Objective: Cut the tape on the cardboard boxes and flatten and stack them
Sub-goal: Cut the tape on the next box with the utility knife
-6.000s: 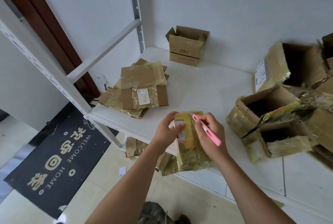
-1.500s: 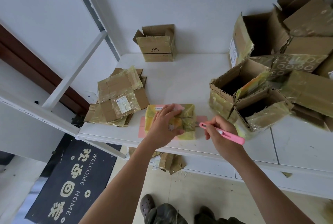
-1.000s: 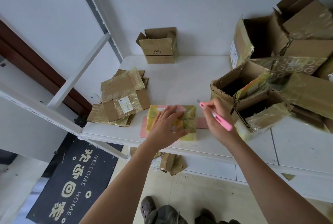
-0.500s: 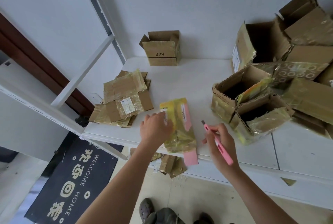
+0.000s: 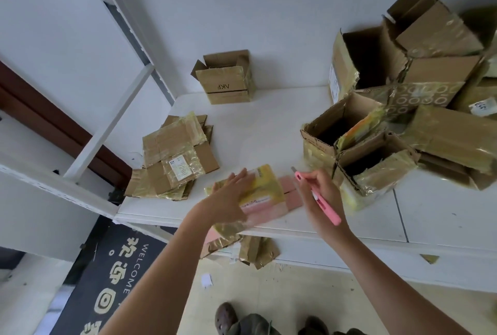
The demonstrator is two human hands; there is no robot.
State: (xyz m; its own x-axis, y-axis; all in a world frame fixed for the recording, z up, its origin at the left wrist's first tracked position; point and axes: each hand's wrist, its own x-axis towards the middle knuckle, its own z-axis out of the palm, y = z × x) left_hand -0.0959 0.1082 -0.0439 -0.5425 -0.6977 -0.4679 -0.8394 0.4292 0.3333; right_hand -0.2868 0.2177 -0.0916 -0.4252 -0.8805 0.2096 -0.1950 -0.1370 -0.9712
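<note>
Pink box: a flattened pink box, wrapped in yellowish tape, lay at the front edge of the white shelf, between the two hands; one taped flap hung over the edge.
Left hand: the left hand lay palm down on the box, the forearm reaching up from the lower left; its fingers were straight and close together, pressing the cardboard flat.
Right hand: the right hand stood just right of the box, the wrist bent and the forearm coming from the lower right; its fingers were curled round a pink cutter, thumb and forefinger pinching it near the front.
Cutter: the tip pointed up and left, past the box's right end; whether it touched the cardboard could not be told.
Flat stack: a pile of flattened boxes lay at the shelf's left end, near the pink box and apart from it.
Small box: an open box stood upright against the back wall.
Open boxes: a heap of open boxes crowded the right side, the nearest just beside the right hand.
Floor: tape scraps lay below the shelf edge, beside a dark doormat.
</note>
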